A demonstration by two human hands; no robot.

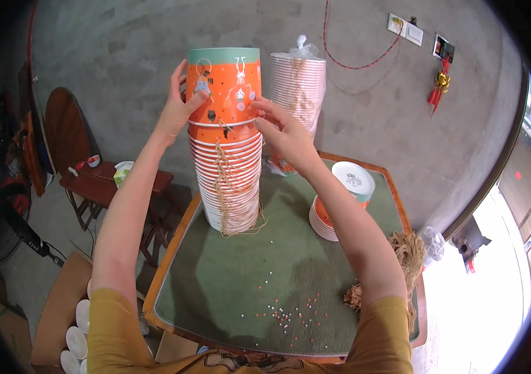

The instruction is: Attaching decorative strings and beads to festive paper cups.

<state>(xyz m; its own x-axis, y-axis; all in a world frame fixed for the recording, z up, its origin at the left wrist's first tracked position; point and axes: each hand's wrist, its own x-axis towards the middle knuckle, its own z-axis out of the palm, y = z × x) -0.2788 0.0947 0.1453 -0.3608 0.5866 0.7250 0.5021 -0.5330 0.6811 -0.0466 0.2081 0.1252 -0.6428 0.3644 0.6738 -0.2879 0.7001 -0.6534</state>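
An orange paper bucket (225, 87) with a green band and printed figures sits upside down on top of a tall stack of nested paper buckets (228, 181). My left hand (180, 111) grips its left side, thumb across the front and fingers behind. At its lower right, by the white rim, my right hand (283, 132) holds it between thumb and fingers. Tan twine (223, 174) hangs in loops down the front of the stack and trails onto the green table (215, 274). Part of each hand's fingers is hidden by the bucket.
Behind stands a bagged stack of buckets (296, 90). To the right is a shorter upside-down stack (352, 181), partly behind my right forearm, with a twine bundle (407, 252) nearby. Small white and orange bits (290, 316) lie scattered. A carton (60, 311) is lower left, a wooden bench (100, 187) beyond.
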